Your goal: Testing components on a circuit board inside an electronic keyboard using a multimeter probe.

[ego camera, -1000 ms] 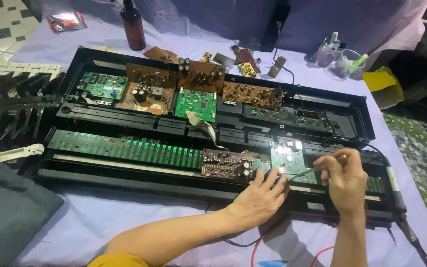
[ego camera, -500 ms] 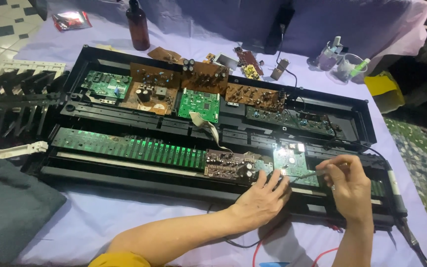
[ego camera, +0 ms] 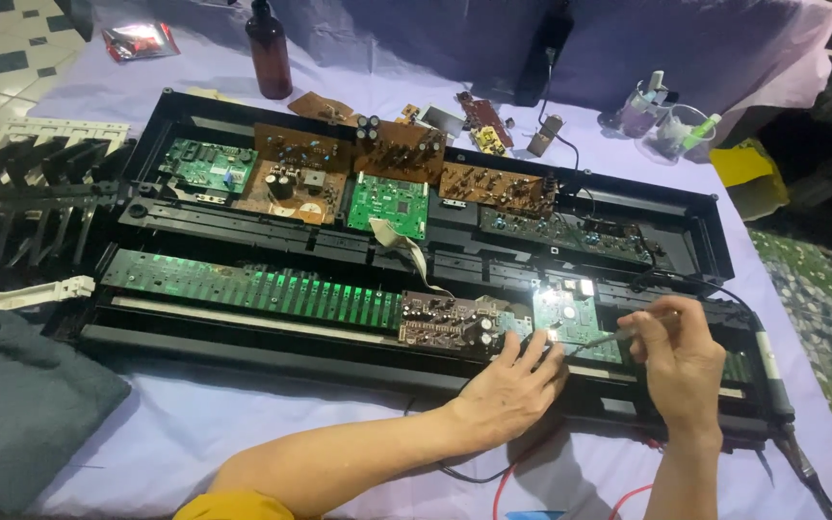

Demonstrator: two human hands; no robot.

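An opened black keyboard chassis (ego camera: 686, 226) lies on the purple cloth, filled with green and brown circuit boards. My left hand (ego camera: 512, 385) rests on the chassis front edge, fingers spread and touching a small brown board (ego camera: 440, 320). My right hand (ego camera: 681, 361) grips a thin metal-tipped tool (ego camera: 601, 339), its tip on a small green board (ego camera: 565, 318) that is brightly lit. A long green contact strip (ego camera: 252, 284) runs to the left.
A brown bottle (ego camera: 270, 53) stands at the back. A black and white key assembly (ego camera: 36, 183) lies left, a dark grey cloth (ego camera: 12, 404) near left. Clear containers (ego camera: 666, 125) sit back right. Red and black wires (ego camera: 503, 477) trail below my arms.
My right hand has shifted slightly and the tool tip now rests on the lit green board. My left hand stays in about the same place.
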